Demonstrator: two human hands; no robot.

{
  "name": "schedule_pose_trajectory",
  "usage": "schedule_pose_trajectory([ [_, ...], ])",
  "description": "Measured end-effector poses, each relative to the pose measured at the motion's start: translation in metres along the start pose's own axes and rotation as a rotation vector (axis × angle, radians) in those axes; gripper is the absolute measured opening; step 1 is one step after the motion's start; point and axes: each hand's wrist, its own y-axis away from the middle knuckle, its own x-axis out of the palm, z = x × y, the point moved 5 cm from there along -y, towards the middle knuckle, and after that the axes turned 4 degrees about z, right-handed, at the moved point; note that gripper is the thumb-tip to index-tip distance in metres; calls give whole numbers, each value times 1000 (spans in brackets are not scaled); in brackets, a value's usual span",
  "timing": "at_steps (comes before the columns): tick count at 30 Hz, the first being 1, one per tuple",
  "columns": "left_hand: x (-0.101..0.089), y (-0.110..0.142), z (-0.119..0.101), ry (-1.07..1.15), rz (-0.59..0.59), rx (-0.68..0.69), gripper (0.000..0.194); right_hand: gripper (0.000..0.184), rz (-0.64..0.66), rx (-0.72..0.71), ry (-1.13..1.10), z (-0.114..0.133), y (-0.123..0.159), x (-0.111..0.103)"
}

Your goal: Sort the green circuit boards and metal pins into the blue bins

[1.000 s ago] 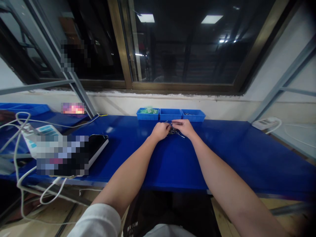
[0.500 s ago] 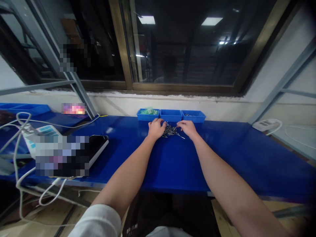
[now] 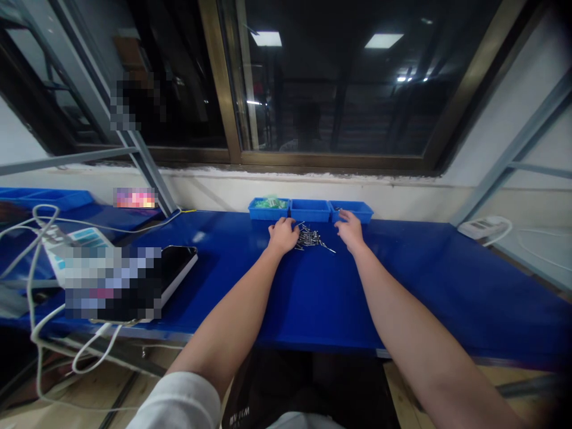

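Note:
A loose pile of small, thin metal pieces (image 3: 310, 236), like pins or screws, lies on the blue table (image 3: 317, 298). At its left edge rests my left hand (image 3: 282, 236), fingers bent and thumb apart, with nothing visible in it. My right hand (image 3: 351, 230) is off to the right of the pile, in front of the right blue bin (image 3: 363, 212). Its thumb and fingers are spread near the bin's front rim, and I see nothing between them. A few small metal pieces show inside that bin.
A middle blue bin (image 3: 310, 210) and a left blue bin (image 3: 257, 213) holding green packets (image 3: 271, 203) line the wall. Left on the table are a dark-screened device (image 3: 179, 265) and white cables (image 3: 42, 286). A white power strip (image 3: 485, 226) sits far right.
Both hands were together over the pile, then parted. My right hand has moved right to the right bin and its fingers have spread. My left hand has shifted slightly left, uncovering the pile.

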Motion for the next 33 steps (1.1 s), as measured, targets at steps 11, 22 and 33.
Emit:
schedule_pose_trajectory([
  [11, 22, -5, 8, -25, 184, 79, 51, 13, 261, 16, 354, 28, 19, 15],
  [22, 19, -2, 3, -61, 208, 88, 52, 12, 420, 4, 478, 33, 24, 26],
  [33, 21, -1, 3, -81, 215, 92, 50, 32, 416, 89, 730, 43, 33, 30],
])
